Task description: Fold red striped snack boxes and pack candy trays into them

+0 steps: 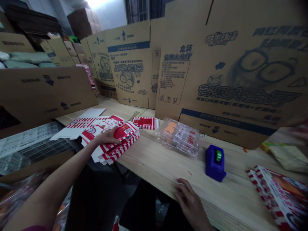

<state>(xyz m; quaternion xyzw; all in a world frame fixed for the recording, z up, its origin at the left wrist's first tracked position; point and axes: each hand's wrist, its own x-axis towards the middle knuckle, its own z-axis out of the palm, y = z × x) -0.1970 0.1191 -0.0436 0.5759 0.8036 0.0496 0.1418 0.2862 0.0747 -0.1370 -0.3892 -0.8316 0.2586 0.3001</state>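
Observation:
My left hand (109, 136) is on a stack of red-and-white flat snack cartons (127, 144) at the left of the table. Its fingers are closed on the top carton, which shows a barcode; the fingertips are partly hidden. My right hand (189, 200) lies at the table's front edge with loosely bent fingers apart and nothing in them. A clear plastic bag of packaged snacks (179, 136) lies ahead of it, with an orange piece at one end. To the right of that bag is a blue tape dispenser (215, 163) with a green roll.
Large printed cardboard boxes (134, 70) wall off the back of the wooden table (154, 160). Another red carton (145, 123) lies near them. Printed snack boxes (281, 199) sit at the right edge. White plastic crates (29, 138) stand at the lower left.

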